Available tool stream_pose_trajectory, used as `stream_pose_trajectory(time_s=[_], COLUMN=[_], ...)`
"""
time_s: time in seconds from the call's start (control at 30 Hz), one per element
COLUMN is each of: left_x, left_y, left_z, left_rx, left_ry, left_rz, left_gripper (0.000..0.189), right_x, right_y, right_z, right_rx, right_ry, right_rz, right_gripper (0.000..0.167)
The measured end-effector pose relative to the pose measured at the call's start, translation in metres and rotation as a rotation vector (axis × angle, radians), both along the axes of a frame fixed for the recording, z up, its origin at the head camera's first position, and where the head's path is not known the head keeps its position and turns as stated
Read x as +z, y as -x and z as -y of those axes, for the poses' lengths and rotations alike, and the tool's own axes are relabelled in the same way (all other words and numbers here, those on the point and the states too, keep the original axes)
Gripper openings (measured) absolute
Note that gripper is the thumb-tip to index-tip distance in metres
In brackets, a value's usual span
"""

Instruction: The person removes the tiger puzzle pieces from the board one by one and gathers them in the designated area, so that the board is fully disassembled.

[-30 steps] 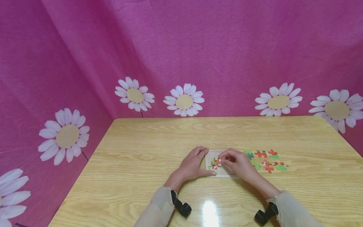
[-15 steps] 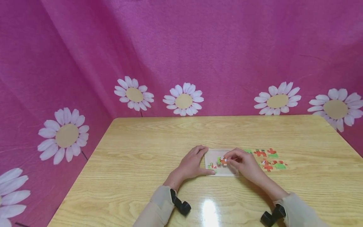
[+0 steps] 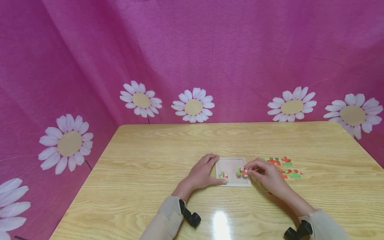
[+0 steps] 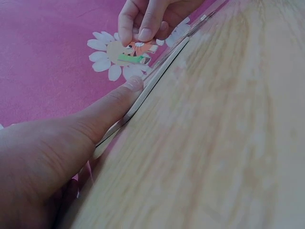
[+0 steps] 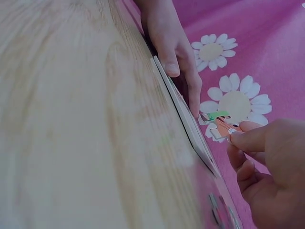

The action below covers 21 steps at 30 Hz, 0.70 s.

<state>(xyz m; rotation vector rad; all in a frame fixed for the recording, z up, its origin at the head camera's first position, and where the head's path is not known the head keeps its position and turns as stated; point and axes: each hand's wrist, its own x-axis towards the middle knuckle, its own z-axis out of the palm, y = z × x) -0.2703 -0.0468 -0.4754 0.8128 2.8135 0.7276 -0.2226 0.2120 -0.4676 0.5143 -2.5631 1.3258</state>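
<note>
A shallow pale puzzle tray [image 3: 229, 163] lies on the table. My left hand [image 3: 200, 174] rests along its left side, thumb on the front rim and fingers, fairly straight, at the far left corner. In the tray's near left corner sits a green, white and red puzzle piece [image 3: 223, 175], partly behind that thumb. Between thumb and index finger my right hand [image 3: 267, 174] pinches a green and orange puzzle piece [image 5: 221, 125] with an eye printed on it. In the left wrist view this held piece [image 4: 133, 58] shows above the tray's rim.
Several red and green puzzle pieces [image 3: 287, 162] lie on the wooden table [image 3: 162, 146] right of the tray, some hidden behind my right hand. A bit of red shows under the right wrist. A pink curtain with daisies [image 3: 193, 106] hangs behind the table.
My right hand has moved right with the pinched piece, from over the tray's left part to its right part. The left hand keeps its place on the tray.
</note>
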Motion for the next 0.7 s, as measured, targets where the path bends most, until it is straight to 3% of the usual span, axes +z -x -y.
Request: stream_pose_trajectory(time_s=[0.7], left_x=[0.000], left_y=[0.001], left_z=[0.000], left_rx=[0.002], left_ry=[-0.008], left_rz=[0.016], left_gripper=[0.095], right_x=[-0.003], right_y=[-0.014], right_z=[-0.033], right_rx=[-0.005], right_ry=[-0.001], right_rz=[-0.021], right_gripper=[0.017])
